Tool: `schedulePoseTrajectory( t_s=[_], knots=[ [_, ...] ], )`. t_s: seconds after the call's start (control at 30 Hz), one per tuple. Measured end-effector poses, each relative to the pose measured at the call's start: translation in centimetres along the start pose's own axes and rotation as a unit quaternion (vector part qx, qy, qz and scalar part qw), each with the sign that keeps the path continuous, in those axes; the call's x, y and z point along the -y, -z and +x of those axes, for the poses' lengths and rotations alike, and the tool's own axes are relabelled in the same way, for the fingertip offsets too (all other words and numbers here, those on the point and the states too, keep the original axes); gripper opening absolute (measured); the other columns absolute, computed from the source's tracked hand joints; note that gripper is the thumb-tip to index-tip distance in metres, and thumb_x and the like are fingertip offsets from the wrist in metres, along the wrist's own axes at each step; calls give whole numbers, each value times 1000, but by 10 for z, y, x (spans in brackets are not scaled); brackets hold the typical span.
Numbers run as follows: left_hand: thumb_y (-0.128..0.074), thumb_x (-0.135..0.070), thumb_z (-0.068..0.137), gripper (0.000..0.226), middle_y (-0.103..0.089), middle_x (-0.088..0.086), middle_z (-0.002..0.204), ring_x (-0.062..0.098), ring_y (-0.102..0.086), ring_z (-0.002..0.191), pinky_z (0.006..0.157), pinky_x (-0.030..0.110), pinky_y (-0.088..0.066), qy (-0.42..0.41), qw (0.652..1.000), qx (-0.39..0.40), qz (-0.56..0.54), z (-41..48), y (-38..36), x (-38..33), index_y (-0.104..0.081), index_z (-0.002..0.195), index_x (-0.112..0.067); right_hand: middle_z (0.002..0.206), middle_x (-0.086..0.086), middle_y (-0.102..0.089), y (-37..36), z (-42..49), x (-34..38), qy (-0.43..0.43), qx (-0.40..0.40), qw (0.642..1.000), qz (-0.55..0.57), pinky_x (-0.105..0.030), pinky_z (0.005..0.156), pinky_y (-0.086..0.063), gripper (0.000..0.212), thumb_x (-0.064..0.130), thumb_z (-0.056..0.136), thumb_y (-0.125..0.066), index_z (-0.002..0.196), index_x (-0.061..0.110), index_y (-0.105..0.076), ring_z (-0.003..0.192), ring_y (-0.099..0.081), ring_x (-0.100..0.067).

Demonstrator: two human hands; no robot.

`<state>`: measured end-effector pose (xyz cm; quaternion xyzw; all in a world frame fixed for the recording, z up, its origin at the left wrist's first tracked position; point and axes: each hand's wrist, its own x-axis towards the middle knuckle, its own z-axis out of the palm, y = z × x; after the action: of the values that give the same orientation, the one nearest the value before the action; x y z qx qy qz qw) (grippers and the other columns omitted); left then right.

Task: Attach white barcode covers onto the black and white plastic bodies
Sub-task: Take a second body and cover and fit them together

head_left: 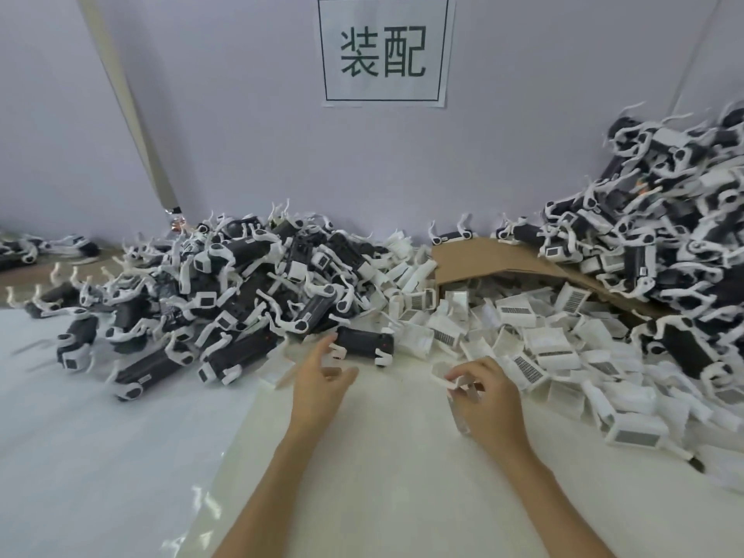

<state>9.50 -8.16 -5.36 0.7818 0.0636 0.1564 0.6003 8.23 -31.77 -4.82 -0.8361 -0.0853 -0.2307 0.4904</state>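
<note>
1. I see a heap of black and white bodies [225, 283] piled on the table [120, 436], left.
2. White barcode covers [543, 344] spill beside it, right of centre.
3. Left hand [322, 384], fingers spread and empty, sits just beside one loose body [364, 343].
4. Right hand [487, 392] pinches one cover [441, 378].

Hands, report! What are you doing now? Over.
Left hand open beside black body. Right hand pinches white cover. Bare table between hands.
</note>
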Motion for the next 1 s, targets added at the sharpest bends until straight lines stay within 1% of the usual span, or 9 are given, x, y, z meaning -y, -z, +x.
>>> schedulePoseTrajectory(
  t_s=[0.1, 0.2, 0.3, 0.43, 0.5, 0.63, 0.77, 0.9, 1.0],
  knots=[
    [-71, -9, 89, 34, -62, 1, 93, 21, -61, 78, 65, 22, -46, -25, 997, -23, 68, 0, -7, 2, -55, 118, -20, 84, 2, -67, 4, 5, -1, -57, -23, 995, 82, -17, 81, -47, 33, -5, 80, -77, 79, 27, -67, 80, -61, -2],
    [-69, -14, 91, 14, -56, 0, 76, 15, -49, 66, 58, 22, -39, -25, 993, -68, 91, 0, -8, 4, -55, 91, -13, 79, -2, -68, 12, 10, 1, -126, -13, 970, 205, -22, 79, -49, 26, 1, 84, -75, 99, 20, -67, 79, -65, -13],
    [-66, -21, 94, 20, -62, 7, 75, 16, -50, 66, 61, 27, -39, -10, 992, -101, 72, 2, -6, 3, -56, 84, -7, 76, 5, -71, 18, 12, 3, -177, -2, 928, 329, -22, 79, -50, 29, 4, 92, -67, 115, 19, -61, 85, -71, -12],
    [-64, -15, 92, 30, -65, 20, 73, 21, -52, 64, 60, 32, -39, 12, 990, -128, 66, 3, -3, 2, -51, 70, -1, 97, -16, -72, 28, 12, 8, -200, 74, 848, 486, -30, 77, -53, 23, 10, 90, -60, 113, 14, -58, 98, -72, -35],
    [-62, -8, 91, 39, -51, 15, 60, 21, -57, 66, 59, 32, -35, 13, 990, -133, 50, 2, -1, 2, -37, 61, -11, 109, -16, -71, 29, 12, 10, -206, 107, 818, 527, -31, 73, -57, 30, 13, 86, -57, 116, 12, -59, 100, -72, -36],
    [-60, 0, 92, 49, -42, 7, 61, 17, -66, 73, 60, 30, -34, 2, 990, -140, 17, 1, 0, -2, -27, 62, -18, 98, -14, -69, 29, 13, 11, -242, 115, 775, 573, -39, 66, -60, 39, 5, 78, -51, 115, 11, -62, 87, -73, -36],
    [-53, 14, 92, 45, -56, 17, 76, 23, -68, 83, 69, 28, -60, 22, 986, -133, -97, 1, -1, -7, -32, 62, -13, 85, -14, -65, 31, 12, 13, -256, 105, 770, 575, -39, 61, -60, 32, 5, 75, -52, 106, 7, -60, 73, -70, -30],
    [-38, 20, 92, 42, -61, 16, 89, 26, -74, 84, 64, 27, -63, 83, 964, -87, -236, -3, -4, -14, -35, 67, -13, 82, -10, -61, 30, 12, 16, -238, 132, 824, 497, -30, 59, -57, 28, 8, 75, -73, 99, 8, -58, 71, -68, -22],
    [-29, 23, 91, 43, -55, 11, 79, 18, -75, 70, 64, 28, -63, 102, 950, -56, -290, -4, -5, -17, -35, 68, -14, 84, -12, -62, 26, 11, 14, -235, 156, 819, 500, -35, 62, -59, 32, 2, 74, -66, 103, 7, -53, 79, -71, -32]
  ],
)
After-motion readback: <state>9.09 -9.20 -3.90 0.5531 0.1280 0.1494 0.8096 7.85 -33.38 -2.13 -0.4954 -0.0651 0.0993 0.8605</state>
